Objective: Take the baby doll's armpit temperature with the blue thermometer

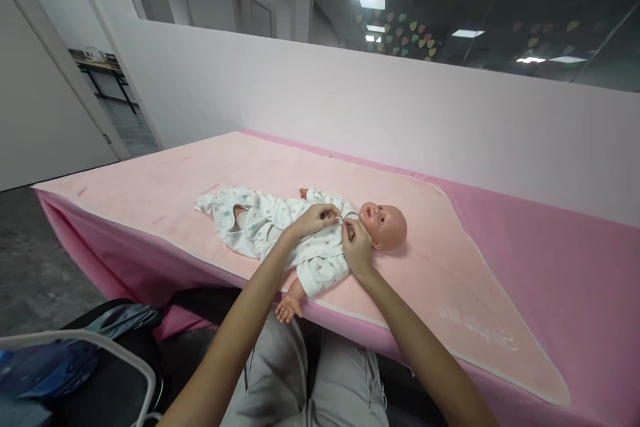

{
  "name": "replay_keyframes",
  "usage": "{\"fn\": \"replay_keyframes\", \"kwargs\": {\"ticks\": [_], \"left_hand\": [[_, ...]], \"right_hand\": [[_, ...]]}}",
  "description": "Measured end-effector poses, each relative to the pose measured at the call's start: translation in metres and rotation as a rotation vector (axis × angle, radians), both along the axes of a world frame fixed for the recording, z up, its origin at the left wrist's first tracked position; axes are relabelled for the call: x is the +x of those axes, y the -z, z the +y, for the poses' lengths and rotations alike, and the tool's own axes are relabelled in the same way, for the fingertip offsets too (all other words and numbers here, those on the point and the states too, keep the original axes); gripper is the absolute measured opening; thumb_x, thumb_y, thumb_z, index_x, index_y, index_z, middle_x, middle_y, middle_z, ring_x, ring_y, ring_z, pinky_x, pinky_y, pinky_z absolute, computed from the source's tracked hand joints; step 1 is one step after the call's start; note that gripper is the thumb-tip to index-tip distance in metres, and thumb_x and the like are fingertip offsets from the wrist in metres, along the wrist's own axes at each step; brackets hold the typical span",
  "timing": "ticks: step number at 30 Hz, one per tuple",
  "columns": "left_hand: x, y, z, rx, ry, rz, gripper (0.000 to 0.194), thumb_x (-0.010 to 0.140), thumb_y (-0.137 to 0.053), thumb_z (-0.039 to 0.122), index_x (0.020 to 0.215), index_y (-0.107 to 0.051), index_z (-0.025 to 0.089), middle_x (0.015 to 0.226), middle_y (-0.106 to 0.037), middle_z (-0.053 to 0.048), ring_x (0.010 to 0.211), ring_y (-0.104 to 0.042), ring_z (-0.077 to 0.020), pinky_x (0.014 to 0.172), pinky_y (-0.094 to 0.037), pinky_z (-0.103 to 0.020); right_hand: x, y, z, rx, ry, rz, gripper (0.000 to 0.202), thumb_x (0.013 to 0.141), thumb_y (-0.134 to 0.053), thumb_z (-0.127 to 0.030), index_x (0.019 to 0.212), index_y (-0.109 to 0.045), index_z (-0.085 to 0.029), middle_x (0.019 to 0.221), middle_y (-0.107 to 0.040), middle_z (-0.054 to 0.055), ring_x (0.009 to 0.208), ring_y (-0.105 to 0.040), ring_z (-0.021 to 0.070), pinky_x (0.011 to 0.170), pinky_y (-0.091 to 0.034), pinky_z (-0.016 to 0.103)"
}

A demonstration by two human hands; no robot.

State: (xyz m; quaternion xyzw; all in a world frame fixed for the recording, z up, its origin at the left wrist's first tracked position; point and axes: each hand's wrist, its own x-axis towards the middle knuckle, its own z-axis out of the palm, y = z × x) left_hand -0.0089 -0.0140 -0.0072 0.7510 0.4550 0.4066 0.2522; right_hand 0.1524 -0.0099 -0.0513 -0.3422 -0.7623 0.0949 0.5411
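A baby doll (390,225) lies on its back across the pink mat, its head toward the right. It wears a white printed outfit (320,247) with long sleeves and legs. Over the chest, my left hand (320,217) pinches a thin white tie near the neckline. Close beside it, my right hand (357,240) is closed at the collar edge, its fingertips on the same tie. The fingertips of both hands nearly meet. One doll hand (289,308) hangs at the table's front edge, and the legs of the outfit stretch to the left.
A pale pink mat (480,320) covers much of the table, over a darker pink cloth (575,260). A white wall with a glass panel rises behind. At lower left stands a chair (125,360) with a blue plastic bottle (55,367).
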Motion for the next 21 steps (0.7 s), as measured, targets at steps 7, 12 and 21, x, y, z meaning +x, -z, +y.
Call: {"fn": "replay_keyframes", "kwargs": {"ticks": [7, 12, 21], "left_hand": [[0.0016, -0.0011, -0.0011, 0.006, -0.017, -0.034, 0.022, 0.082, -0.044, 0.028, 0.08, -0.061, 0.014, 0.076, -0.059, -0.001, 0.073, -0.052, -0.0141, 0.069, -0.039, -0.025], [0.0031, 0.0004, 0.0002, -0.018, -0.005, -0.065, 0.02, 0.082, -0.044, 0.029, 0.072, -0.054, 0.015, 0.07, -0.053, 0.001, 0.069, -0.048, -0.0129, 0.067, -0.037, -0.025], [-0.0028, -0.009, -0.0019, -0.202, 0.046, -0.294, 0.024, 0.08, -0.049, 0.035, 0.086, -0.059, 0.014, 0.091, -0.06, -0.005, 0.086, -0.053, -0.0155, 0.08, -0.041, -0.027]], "right_hand": [[0.0002, -0.0001, 0.0005, 0.004, 0.002, 0.005, 0.019, 0.087, -0.043, -0.021, 0.093, -0.06, -0.018, 0.084, -0.064, 0.005, 0.072, -0.058, 0.0147, 0.069, -0.048, 0.027], [0.0011, -0.0017, 0.0002, 0.038, -0.01, 0.01, 0.023, 0.086, -0.041, -0.016, 0.094, -0.062, -0.019, 0.089, -0.062, 0.005, 0.083, -0.059, 0.015, 0.075, -0.049, 0.027], [0.0029, -0.0016, -0.0033, 0.189, 0.036, -0.151, 0.03, 0.085, -0.04, -0.014, 0.098, -0.065, -0.023, 0.111, -0.063, 0.004, 0.096, -0.061, 0.0149, 0.074, -0.05, 0.023]]}}
